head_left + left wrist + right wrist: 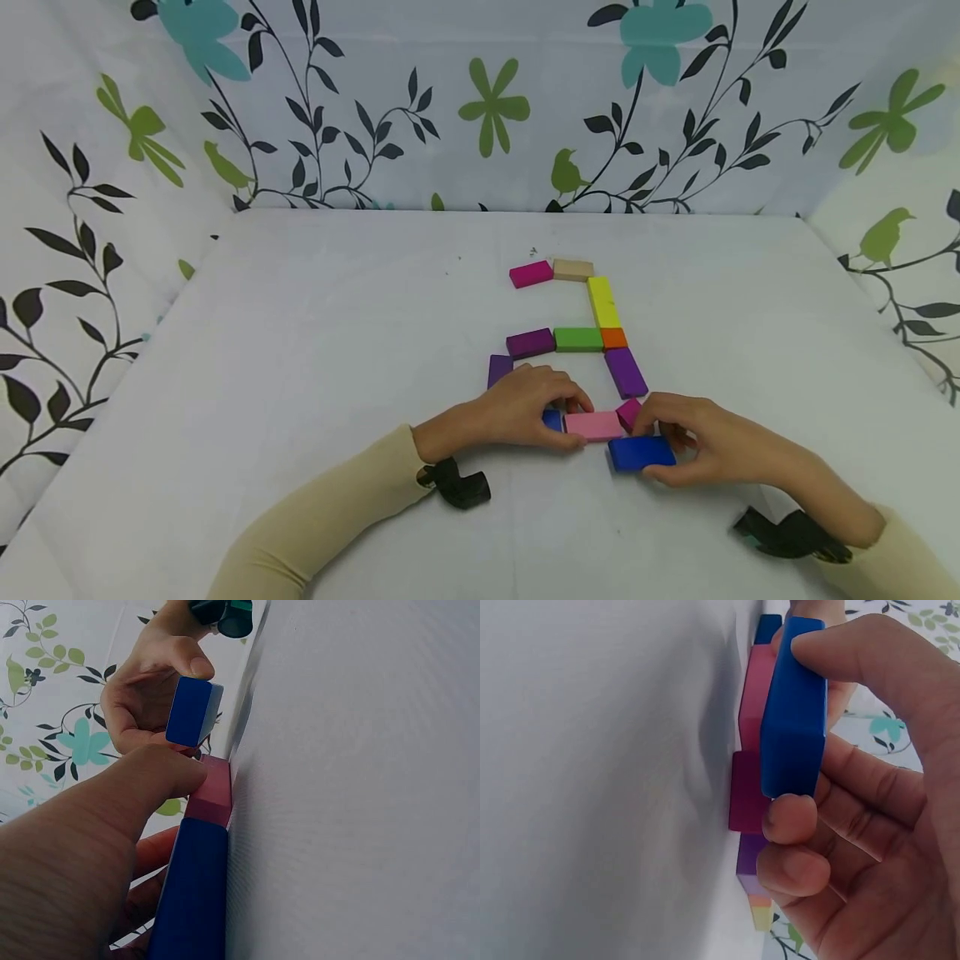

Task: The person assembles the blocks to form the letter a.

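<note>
My right hand [708,437] grips a blue block [642,454] by one end, thumb on one side and fingers on the other. This block is close in front of the pink block [594,427] and the magenta block [628,413]. My left hand [528,408] pinches the pink block between thumb and fingertips, which lie along its long sides. Partly hidden under the left hand is a second blue block [191,892], end to end with the pink one. In the right wrist view, the held blue block [795,709] overlaps the pink block.
Behind the hands, the line of blocks continues: purple [626,372], orange [613,337], yellow [603,302], tan [573,269] and pink-red [531,274]. A green block [578,339] and dark purple block [530,342] branch left; another purple block [500,368] stands beside the left hand.
</note>
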Demonstrator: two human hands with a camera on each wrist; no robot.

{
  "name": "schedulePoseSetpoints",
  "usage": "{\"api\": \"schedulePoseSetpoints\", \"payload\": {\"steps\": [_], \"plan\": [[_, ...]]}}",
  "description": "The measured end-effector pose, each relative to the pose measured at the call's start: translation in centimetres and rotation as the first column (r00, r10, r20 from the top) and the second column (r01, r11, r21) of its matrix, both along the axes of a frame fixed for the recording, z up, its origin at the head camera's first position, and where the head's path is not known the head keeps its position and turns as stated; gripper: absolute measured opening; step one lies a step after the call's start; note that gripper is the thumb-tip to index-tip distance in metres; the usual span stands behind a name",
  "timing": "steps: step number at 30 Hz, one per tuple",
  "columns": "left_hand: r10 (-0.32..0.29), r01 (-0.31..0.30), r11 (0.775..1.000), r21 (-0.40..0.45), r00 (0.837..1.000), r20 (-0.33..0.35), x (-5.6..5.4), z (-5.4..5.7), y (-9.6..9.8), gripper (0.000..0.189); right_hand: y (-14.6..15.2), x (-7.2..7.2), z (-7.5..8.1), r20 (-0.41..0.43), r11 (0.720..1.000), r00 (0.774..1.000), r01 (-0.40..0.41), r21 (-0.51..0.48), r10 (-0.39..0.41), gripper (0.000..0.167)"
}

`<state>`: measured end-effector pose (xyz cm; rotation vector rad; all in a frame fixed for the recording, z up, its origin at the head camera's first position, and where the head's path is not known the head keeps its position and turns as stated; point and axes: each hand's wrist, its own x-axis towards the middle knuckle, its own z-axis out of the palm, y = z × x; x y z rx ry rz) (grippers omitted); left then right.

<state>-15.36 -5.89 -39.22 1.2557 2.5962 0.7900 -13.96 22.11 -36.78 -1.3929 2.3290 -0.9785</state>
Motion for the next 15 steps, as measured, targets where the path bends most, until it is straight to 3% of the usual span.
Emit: {"api": "schedulePoseSetpoints", "payload": {"steps": [9,15], "plan": [[0.006,-0.006,1.000,-0.009,1.000,0.004,0.1,-0.2,0.1,0.035,0.7,0.5,0.1,-0.023,0.995,0.995,0.098,0.025,-0.097,0.036],[0.008,-0.008,1.000,-0.010,1.000,-0.004,0.1,-0.2,0.1,0.034,1.3,0.4,0.0,-0.014,0.993,0.994,0.106,0.047,-0.105,0.035]]}}
